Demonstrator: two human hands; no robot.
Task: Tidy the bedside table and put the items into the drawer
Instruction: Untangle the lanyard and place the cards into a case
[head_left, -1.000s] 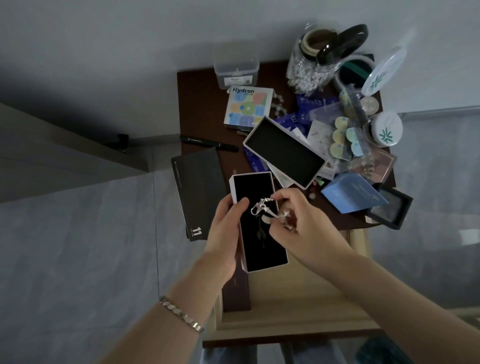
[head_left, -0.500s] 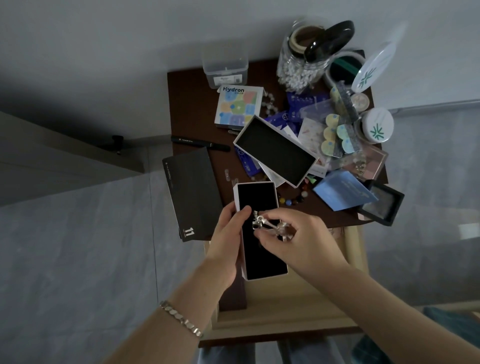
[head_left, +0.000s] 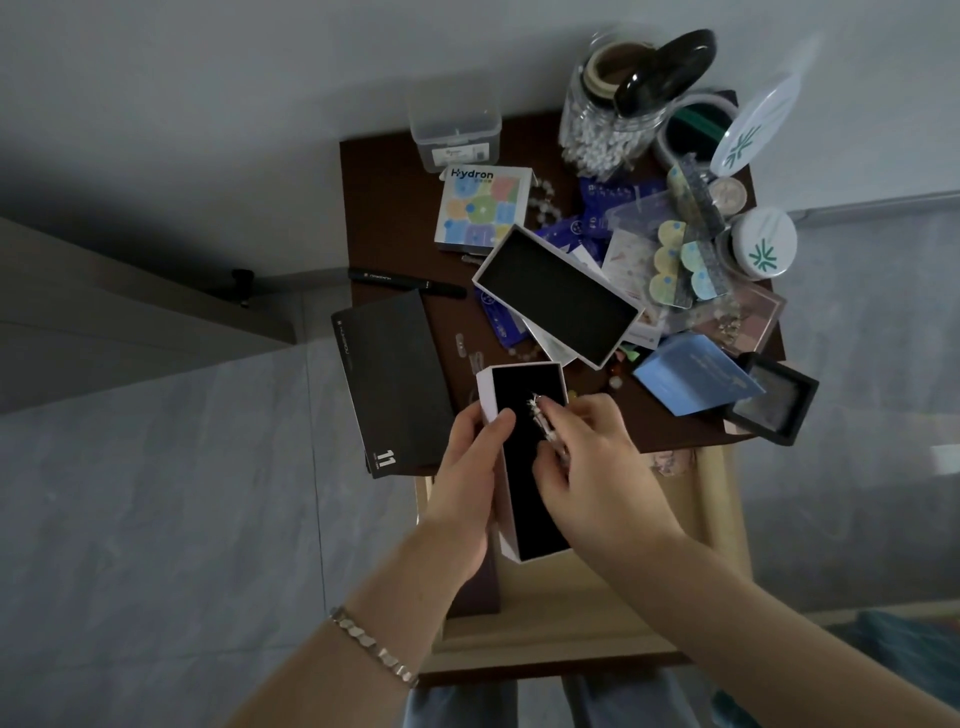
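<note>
**A:** Fingers (head_left: 558, 415) of right hand (head_left: 597, 467) were pinched tight on a small silver trinket (head_left: 540, 418), just over the black lining of the narrow white box (head_left: 524, 493). Can't tell if it touched the lining.

**B:** Left hand?

**A:** Left hand (head_left: 467, 478) gripped the box by its long edge, thumb over the rim. Box was held in the air above the open drawer (head_left: 719, 519), far end over the front of the bedside table (head_left: 384, 208).

**B:** So step = packing trinket into box, pre-stow?

**A:** My read, yes. Task looked early imo. Tabletop carried the Hydron pack (head_left: 483, 210), pen (head_left: 405, 282), cotton-bud jar (head_left: 608, 130), black "11" case (head_left: 392, 379) + more.

**B:** Next move?

**A:** Prob lay trinket flat, let go w/o snagging. Then the open lid (head_left: 558, 296) on the table needs fetching before the box goes in the drawer.
</note>
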